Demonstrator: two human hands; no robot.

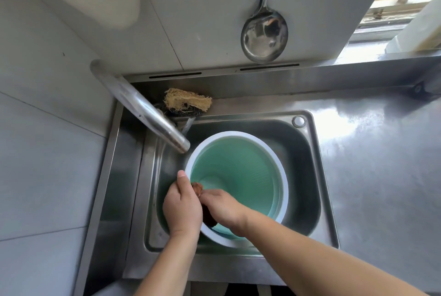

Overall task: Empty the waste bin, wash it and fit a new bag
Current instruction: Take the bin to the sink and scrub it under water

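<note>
A green waste bin (241,176) with a white rim stands tilted in the steel sink (307,176), its mouth facing me. My left hand (182,205) grips the bin's near-left rim, thumb pointing up along the outside. Inside the bin, my right hand (223,207) presses a dark brown scrubbing cloth (198,188) against the inner wall close to the left hand. No water runs from the tap (143,107), whose spout ends just above the bin's left rim.
A loofah scrubber (187,100) lies on a dark pad on the ledge behind the sink. A steel ladle (263,35) hangs on the wall. A steel counter (381,164) extends to the right; tiled wall on the left.
</note>
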